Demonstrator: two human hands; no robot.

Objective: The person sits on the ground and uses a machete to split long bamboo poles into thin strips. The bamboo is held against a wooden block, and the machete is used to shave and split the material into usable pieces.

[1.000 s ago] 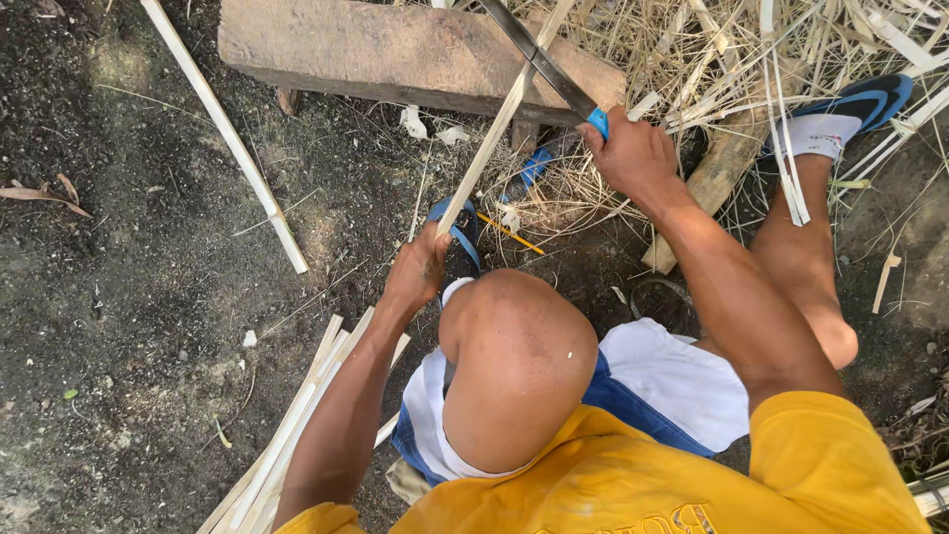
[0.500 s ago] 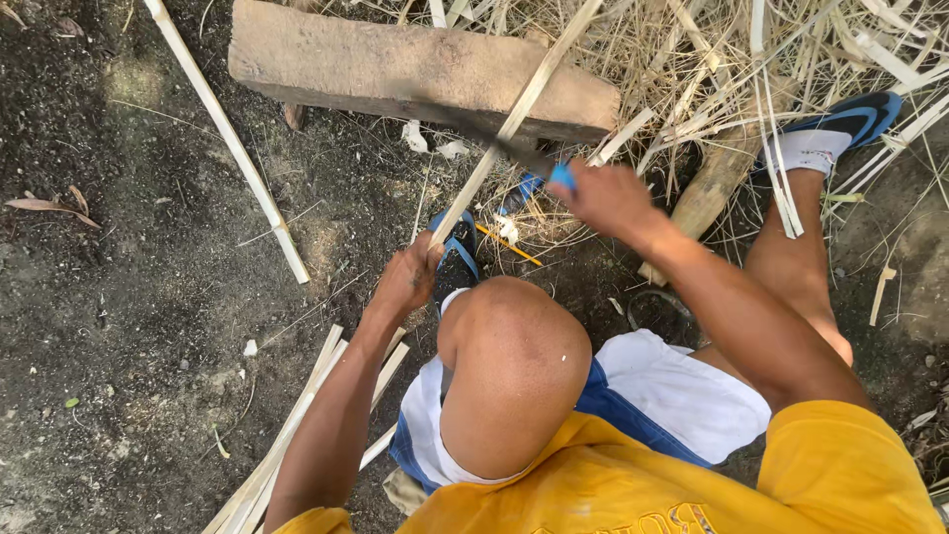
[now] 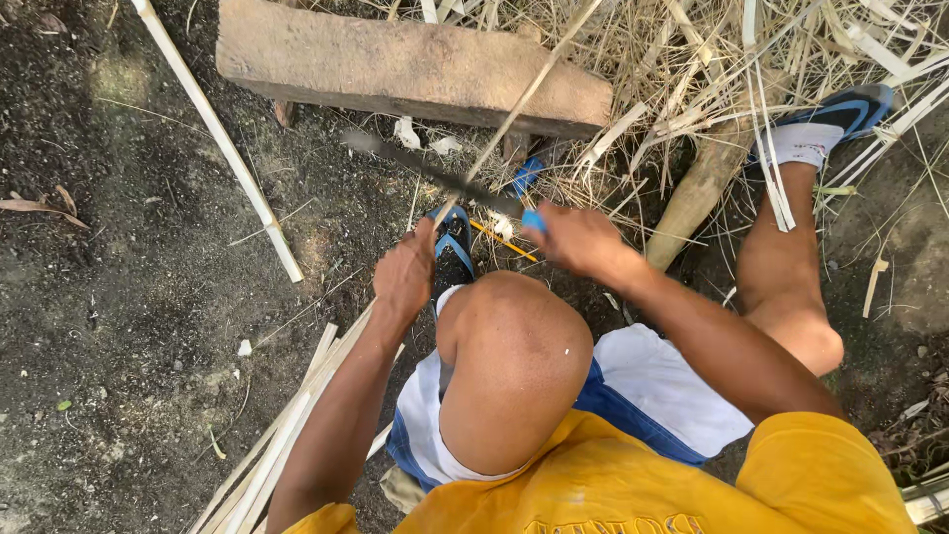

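Head view looks down on a seated person, and the stone slab (image 3: 415, 69) lying on the dark soil serves as the marker for everything else. Beyond and to the right of the slab spreads a heap of dry straw and split strips (image 3: 692, 59). Left of the slab a pale stick (image 3: 222, 148) lies on the ground, well apart from the hands. Below the slab, beside the raised knee, a bundle of pale split strips (image 3: 287, 435) rests on the earth.

Across the slab's front edge runs the long thin cane strip (image 3: 514, 109), slanting up toward the straw. It looks light, springy and stiff along its length, likely sharp at the split edges, so it is best held low, close to the cut. The left hand (image 3: 405, 277) is closed around its lower end just below the slab. The right hand (image 3: 578, 237) grips the blue handle of a dark long knife (image 3: 435, 178), the blade blurred and meeting the strip in front of the slab.

No containers show anywhere around the slab.
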